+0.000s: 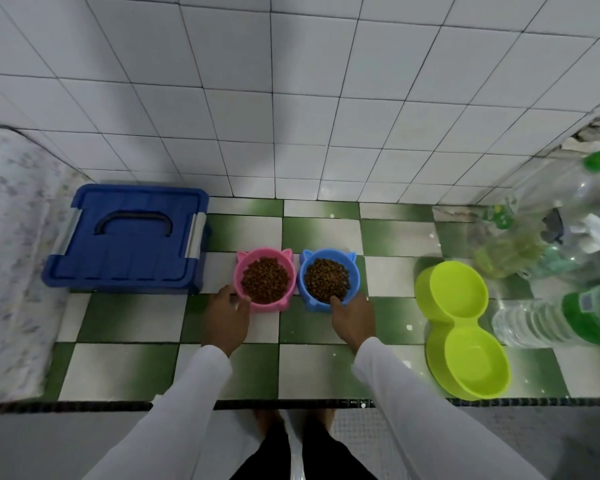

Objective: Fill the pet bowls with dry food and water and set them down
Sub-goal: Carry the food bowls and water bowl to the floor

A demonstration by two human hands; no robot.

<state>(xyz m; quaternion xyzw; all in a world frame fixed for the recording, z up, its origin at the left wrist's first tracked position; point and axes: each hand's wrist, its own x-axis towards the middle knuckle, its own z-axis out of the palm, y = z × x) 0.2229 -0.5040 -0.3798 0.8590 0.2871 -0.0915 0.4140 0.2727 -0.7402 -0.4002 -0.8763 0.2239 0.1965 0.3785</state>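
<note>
Two hands' fingertips hide behind pink bowl [264,285] and blue bowl [328,279] rims.

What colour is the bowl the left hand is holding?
Pink, with cat ears; the left hand grips the pink bowl by its near rim. Clearest in the head view.

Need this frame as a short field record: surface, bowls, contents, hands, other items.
surface: green-and-white checkered counter, white tiled wall behind
pink bowl: full of dry food
blue bowl: full of dry food, right of pink, close beside it
green double bowl: far right, no dry food in it; water cannot be told
left hand: grips pink bowl's near rim
right hand: grips blue bowl's near rim
blue lidded box: left, closed
plastic bottles: right edge
</note>
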